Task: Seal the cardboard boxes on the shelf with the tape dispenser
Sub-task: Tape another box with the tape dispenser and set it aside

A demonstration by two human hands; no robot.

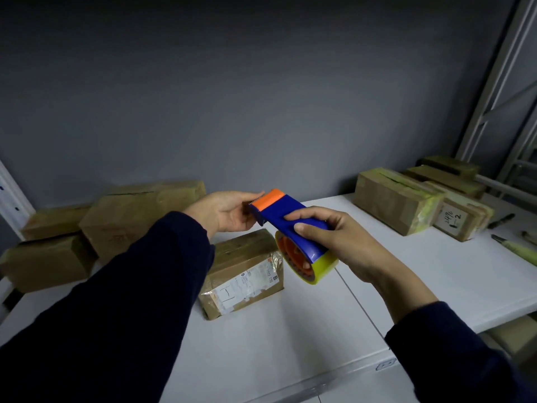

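Observation:
A blue tape dispenser with an orange cutter head and a yellow-green tape roll is held in the air above the white shelf. My right hand grips its blue handle. My left hand touches the orange toothed end with its fingertips; whether it pinches tape there is hidden. Right below them lies a small cardboard box with a white label on its near side.
Several brown cardboard boxes are stacked at the back left. More boxes stand at the back right, one with a handwritten label. Pens lie at the far right. A grey metal rack upright rises on the right.

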